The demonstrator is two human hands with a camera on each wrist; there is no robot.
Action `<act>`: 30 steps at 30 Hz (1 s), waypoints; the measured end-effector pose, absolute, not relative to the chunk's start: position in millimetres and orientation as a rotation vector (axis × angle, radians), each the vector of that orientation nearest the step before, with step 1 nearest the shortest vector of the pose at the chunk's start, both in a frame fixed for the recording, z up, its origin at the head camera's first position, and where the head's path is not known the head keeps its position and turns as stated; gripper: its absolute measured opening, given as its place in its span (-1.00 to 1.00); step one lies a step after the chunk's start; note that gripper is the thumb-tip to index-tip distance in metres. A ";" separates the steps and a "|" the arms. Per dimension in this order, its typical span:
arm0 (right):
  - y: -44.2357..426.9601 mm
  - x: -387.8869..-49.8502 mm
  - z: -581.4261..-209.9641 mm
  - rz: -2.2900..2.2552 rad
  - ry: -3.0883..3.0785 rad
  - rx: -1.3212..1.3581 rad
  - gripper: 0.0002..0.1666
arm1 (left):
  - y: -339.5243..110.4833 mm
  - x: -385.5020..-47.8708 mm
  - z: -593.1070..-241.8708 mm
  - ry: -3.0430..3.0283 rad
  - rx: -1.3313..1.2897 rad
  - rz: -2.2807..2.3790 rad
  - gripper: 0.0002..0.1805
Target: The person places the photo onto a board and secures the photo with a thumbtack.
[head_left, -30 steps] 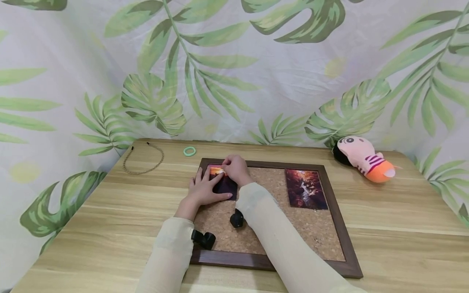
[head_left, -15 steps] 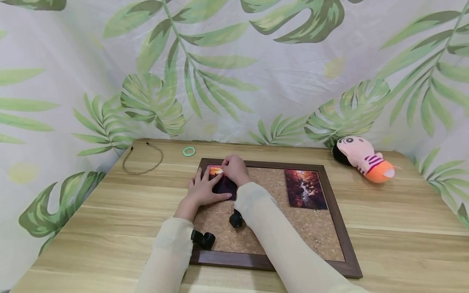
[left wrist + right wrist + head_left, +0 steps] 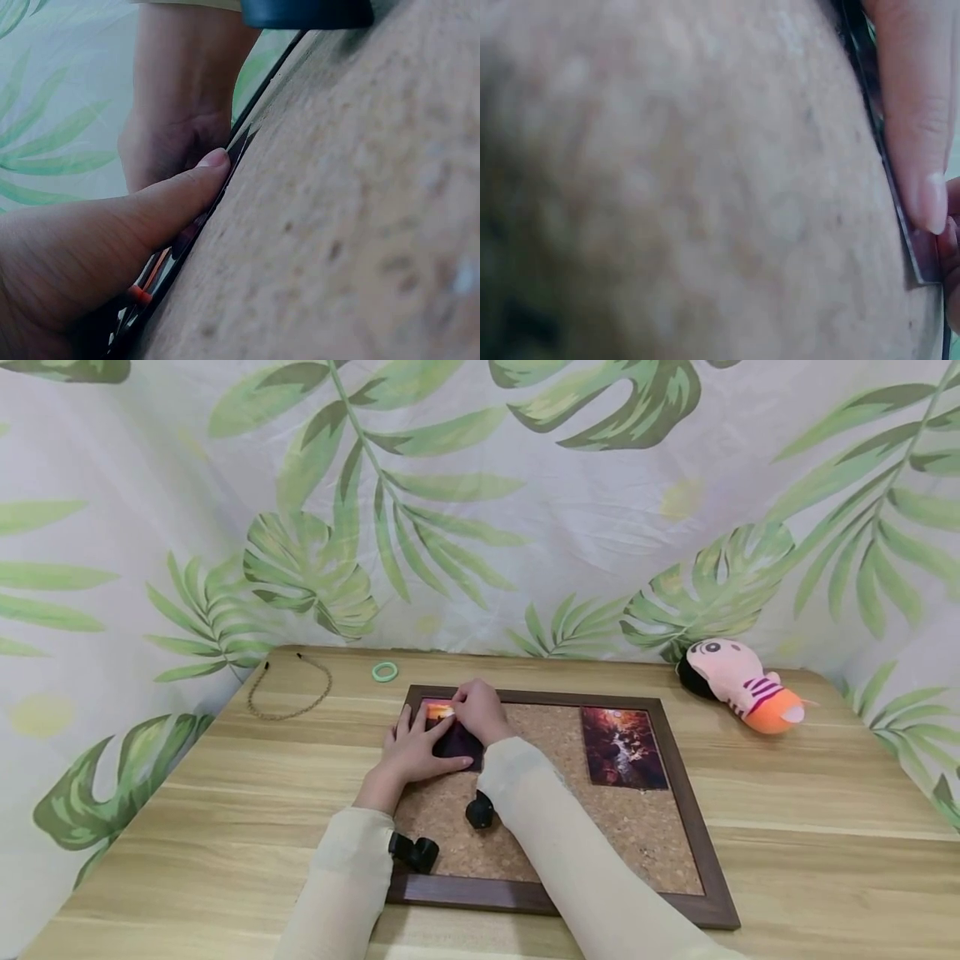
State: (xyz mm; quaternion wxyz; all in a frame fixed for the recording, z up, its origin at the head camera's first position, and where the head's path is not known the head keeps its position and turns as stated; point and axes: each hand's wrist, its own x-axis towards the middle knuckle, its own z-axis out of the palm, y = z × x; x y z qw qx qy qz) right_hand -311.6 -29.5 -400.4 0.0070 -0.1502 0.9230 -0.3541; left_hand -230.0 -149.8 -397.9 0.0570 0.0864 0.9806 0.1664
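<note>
A framed cork board (image 3: 465, 891) lies on the wooden table. On its far left corner is a sunset photo (image 3: 459, 750), orange at the top and dark below. My left hand (image 3: 418, 752) rests across the photo's left side, fingers and thumb spread; the left wrist view shows the thumb (image 3: 184, 199) along its edge. At the photo's upper right my right hand (image 3: 482, 713) has its fingers curled together close to the left index fingertip. Whatever lies between those fingertips is hidden. In the right wrist view, a fingertip (image 3: 928, 199) touches the photo's corner (image 3: 928, 266).
A second photo (image 3: 624, 749), of a stream under red trees, lies on the board's right side. A plush doll (image 3: 738, 685) is at the back right. Behind the board are a green ring (image 3: 385, 672) and a thin cord loop (image 3: 288, 718). Black wrist cameras (image 3: 414, 853) overhang the cork.
Both hands keep their places on the photo. The head view has shifted very slightly; nothing else has visibly moved.
</note>
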 end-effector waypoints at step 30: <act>20.6 -291.1 -346.2 -0.791 2.689 -0.726 -0.26 | -157.9 -237.4 -382.5 3.052 0.210 0.701 -0.28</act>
